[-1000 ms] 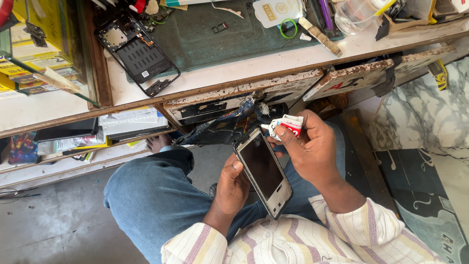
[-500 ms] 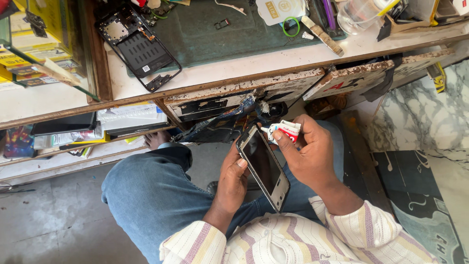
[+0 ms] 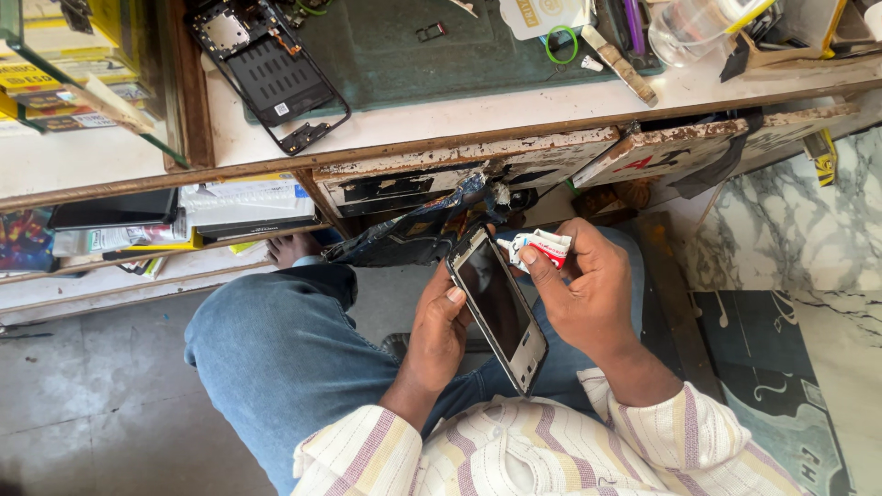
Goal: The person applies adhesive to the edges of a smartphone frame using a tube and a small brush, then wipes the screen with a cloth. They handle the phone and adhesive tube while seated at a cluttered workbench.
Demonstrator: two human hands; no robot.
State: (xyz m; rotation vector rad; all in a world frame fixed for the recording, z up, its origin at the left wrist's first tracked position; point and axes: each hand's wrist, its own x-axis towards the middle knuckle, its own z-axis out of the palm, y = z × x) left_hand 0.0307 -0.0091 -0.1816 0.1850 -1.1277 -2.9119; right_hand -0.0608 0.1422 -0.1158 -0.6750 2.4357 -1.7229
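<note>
the left hand grips a phone by its edge, screen up and tilted over the lap, thumb on the glass. the right hand pinches a small red-and-white tube just beside the phone's top corner. beyond them, the desk carries a black phone frame and a green mat.

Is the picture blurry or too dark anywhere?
Head view: daylight is even and the phone and tube in the hands are sharp; the phone's dark screen shows faint glare; the shelf under the bench sits in shadow.
</note>
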